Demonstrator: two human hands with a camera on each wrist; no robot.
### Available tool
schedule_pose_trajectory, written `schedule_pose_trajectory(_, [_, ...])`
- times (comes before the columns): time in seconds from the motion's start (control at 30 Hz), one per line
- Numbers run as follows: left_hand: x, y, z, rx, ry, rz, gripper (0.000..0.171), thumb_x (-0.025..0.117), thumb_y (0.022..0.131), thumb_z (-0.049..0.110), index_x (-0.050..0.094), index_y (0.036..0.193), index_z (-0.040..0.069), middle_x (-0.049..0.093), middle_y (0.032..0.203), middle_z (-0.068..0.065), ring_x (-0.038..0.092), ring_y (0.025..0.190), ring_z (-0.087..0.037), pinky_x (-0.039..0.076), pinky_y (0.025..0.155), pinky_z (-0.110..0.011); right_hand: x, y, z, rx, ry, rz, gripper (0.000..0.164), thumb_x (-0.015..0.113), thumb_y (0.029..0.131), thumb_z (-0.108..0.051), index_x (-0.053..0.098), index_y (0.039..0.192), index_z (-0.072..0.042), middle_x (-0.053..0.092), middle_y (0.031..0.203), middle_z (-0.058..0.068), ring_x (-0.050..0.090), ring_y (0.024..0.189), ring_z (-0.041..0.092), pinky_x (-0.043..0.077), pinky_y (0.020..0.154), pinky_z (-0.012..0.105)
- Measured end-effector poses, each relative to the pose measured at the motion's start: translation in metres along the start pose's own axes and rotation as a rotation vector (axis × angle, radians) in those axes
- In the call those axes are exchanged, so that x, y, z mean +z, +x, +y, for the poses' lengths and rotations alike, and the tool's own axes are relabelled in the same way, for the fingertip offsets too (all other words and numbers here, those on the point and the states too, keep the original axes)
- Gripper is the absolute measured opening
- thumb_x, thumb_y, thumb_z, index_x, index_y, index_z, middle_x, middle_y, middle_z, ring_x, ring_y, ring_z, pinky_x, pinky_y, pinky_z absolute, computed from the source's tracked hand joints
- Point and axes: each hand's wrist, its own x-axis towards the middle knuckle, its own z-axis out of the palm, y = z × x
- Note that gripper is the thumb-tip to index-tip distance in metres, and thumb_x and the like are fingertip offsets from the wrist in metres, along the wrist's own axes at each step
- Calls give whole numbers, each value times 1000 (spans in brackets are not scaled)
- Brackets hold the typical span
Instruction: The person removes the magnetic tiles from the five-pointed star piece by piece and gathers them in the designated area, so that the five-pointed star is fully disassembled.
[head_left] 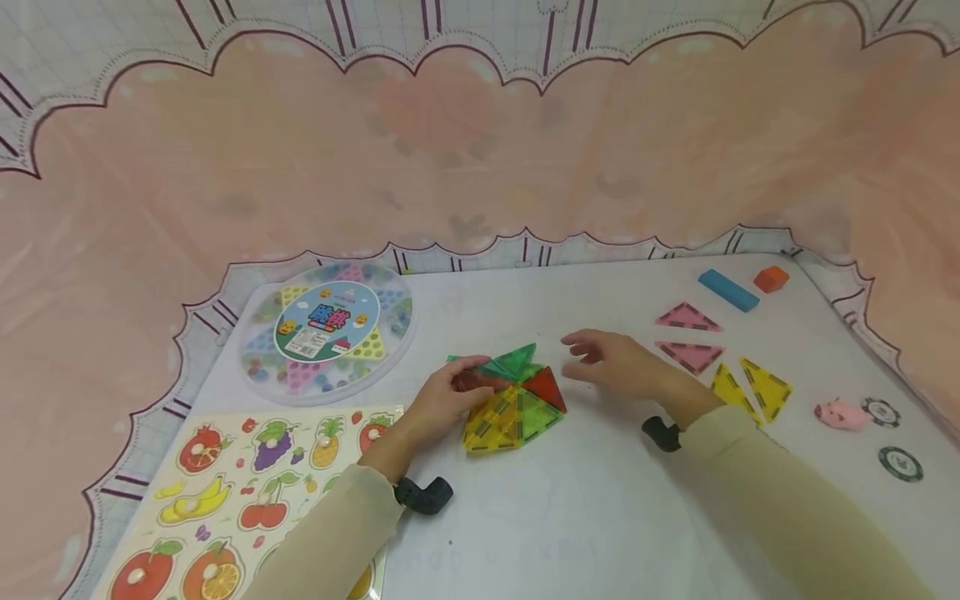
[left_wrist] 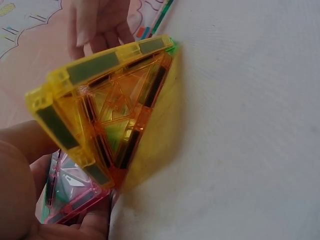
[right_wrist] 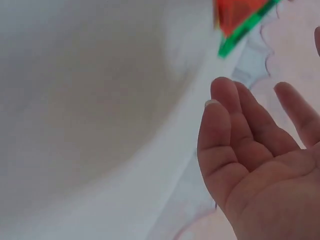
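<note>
A cluster of joined translucent magnetic tiles (head_left: 498, 421), in yellow, green and red, is at the middle of the white table. My left hand (head_left: 442, 404) holds it from the left. In the left wrist view, thumb and fingers close around a pink tile (left_wrist: 75, 187) beside the yellow triangle tile (left_wrist: 95, 67). Just right of the cluster is my right hand (head_left: 618, 362), apart from it with nothing in the fingers. The right wrist view shows its loosely bent fingers (right_wrist: 217, 130) below a blurred red and green corner (right_wrist: 245, 25).
Right of the hands lie two pink triangle tiles (head_left: 690, 357), two yellow ones (head_left: 765, 389), a blue block (head_left: 728, 290), an orange block (head_left: 771, 279), a pink pig (head_left: 840, 413) and two round chips (head_left: 900, 464). Leftward are a round game box (head_left: 326, 329) and a fruit puzzle board (head_left: 240, 458).
</note>
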Motion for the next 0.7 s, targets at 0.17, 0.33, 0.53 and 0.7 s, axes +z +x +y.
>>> schedule_pose_trajectory(0.17, [-1, -1, 1, 5, -5, 6, 44, 63, 84, 27, 49, 126, 23, 55, 95, -3, 47, 86, -22, 43, 72, -31, 19, 27, -16, -12, 60, -74, 54, 59, 82, -45, 47, 127, -19, 53, 120, 6, 49, 107, 22, 43, 85, 41])
schedule_pose_trajectory(0.33, [0, -2, 1, 0, -1, 4, 43, 63, 84, 28, 50, 125, 25, 55, 94, -4, 48, 86, -21, 44, 72, -31, 30, 36, -21, 22, 62, -88, 52, 60, 81, -46, 48, 125, -20, 55, 118, 4, 51, 105, 20, 42, 87, 42])
schedule_pose_trajectory(0.53, [0, -1, -1, 9, 2, 13, 43, 63, 84, 26, 50, 125, 24, 56, 93, -3, 49, 85, -21, 44, 71, -31, 34, 41, -25, 17, 51, -72, 50, 57, 83, -46, 49, 125, -20, 53, 120, 5, 49, 107, 21, 40, 89, 44])
schedule_pose_trajectory(0.7, [-1, -1, -2, -11, -2, 12, 42, 63, 84, 26, 50, 124, 27, 56, 95, -3, 48, 86, -21, 44, 73, -31, 38, 45, -29, 29, 77, -43, 46, 56, 85, -40, 50, 125, -17, 54, 117, 5, 49, 105, 20, 39, 90, 43])
